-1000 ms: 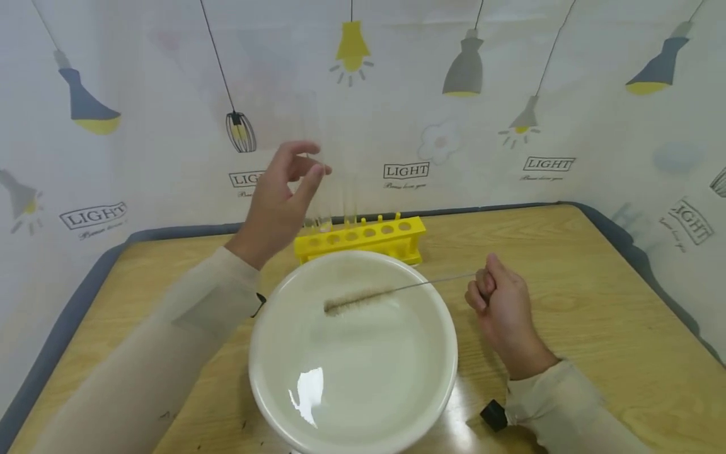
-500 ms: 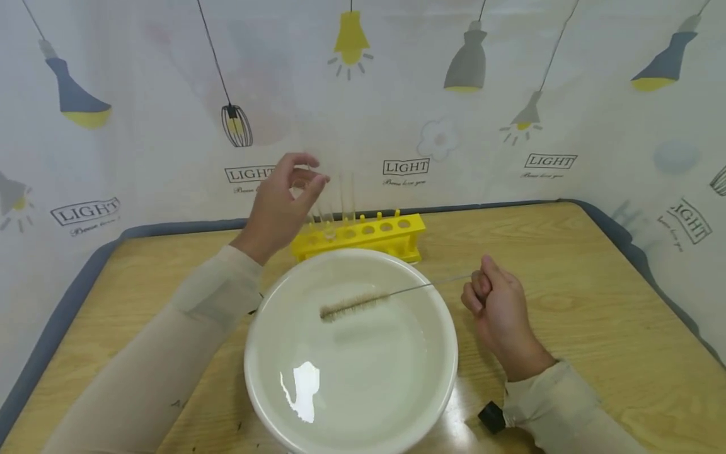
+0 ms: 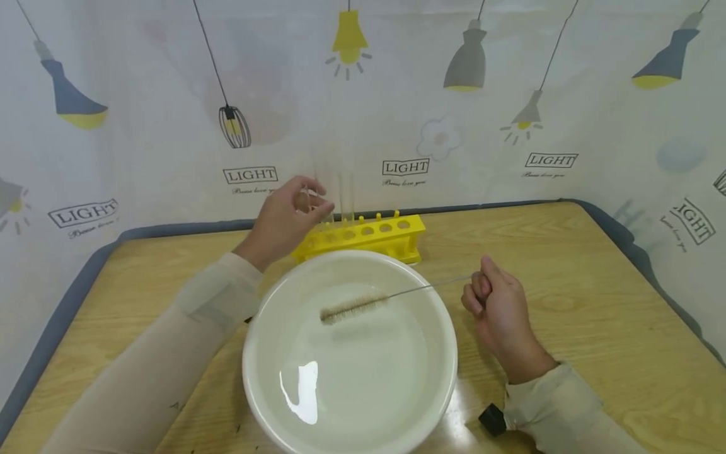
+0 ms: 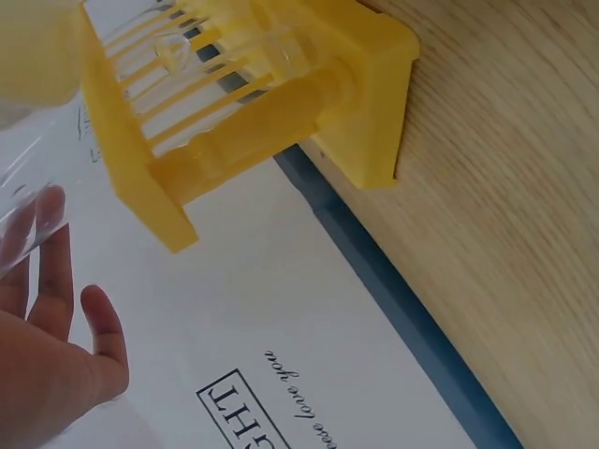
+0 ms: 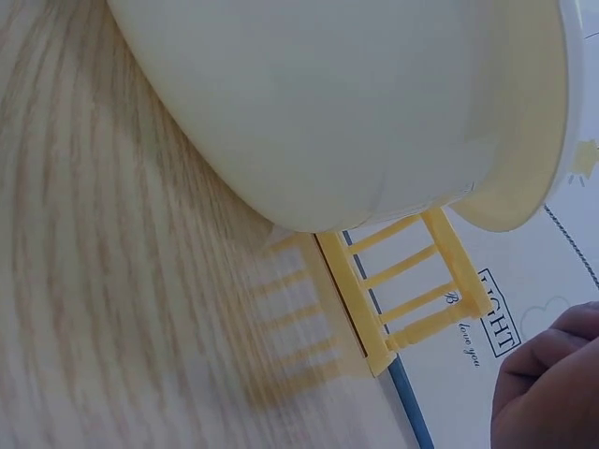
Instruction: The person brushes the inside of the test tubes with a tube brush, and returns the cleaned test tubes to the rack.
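My right hand [image 3: 501, 312] grips the wire handle of a test tube brush [image 3: 354, 308]; its tan bristles lie over the white basin [image 3: 450, 372]. My left hand [image 3: 286, 214] is at the left end of the yellow test tube rack [image 3: 391, 243], fingers bent round a clear test tube [image 4: 23, 201]. That tube is hard to make out in the head view. Another clear test tube [image 3: 347, 198] stands upright in the rack. In the right wrist view only part of my curled right hand [image 5: 552, 388] shows, and the brush is out of frame.
The basin holds water and stands in front of the rack on a wooden table [image 3: 595, 302]. A white cloth [image 3: 499, 183] printed with lamps rises behind the table, along a dark blue-grey edge. Strapped wrist gear [image 3: 492, 419] sits at the right cuff.
My left hand has come down toward the rack with the test tube. The brush has shifted slightly left and down in view, while the right hand keeps its grip.
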### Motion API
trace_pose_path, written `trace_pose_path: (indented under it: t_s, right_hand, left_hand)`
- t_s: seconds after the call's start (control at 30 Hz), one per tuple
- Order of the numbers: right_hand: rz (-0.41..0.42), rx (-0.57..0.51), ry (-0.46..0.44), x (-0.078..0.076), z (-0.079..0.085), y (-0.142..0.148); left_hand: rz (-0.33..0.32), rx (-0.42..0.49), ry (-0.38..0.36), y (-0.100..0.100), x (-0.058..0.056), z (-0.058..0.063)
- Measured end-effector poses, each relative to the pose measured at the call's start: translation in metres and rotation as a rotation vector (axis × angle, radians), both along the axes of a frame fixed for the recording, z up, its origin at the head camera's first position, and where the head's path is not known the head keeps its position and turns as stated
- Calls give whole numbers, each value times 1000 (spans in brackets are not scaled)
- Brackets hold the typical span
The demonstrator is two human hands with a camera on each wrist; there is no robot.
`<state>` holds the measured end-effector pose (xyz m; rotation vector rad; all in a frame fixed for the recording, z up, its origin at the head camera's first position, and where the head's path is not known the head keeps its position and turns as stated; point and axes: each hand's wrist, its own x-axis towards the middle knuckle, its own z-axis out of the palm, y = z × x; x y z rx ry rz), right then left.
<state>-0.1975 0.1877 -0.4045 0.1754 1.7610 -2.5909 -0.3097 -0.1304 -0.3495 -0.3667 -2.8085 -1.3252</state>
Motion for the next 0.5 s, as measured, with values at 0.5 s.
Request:
trace_pose_path:
  t_s: [0.5]
  right_hand:
    - [-6, 35, -12, 1, 0, -1]
  left_hand:
    - [-66, -94, -72, -6, -1, -15]
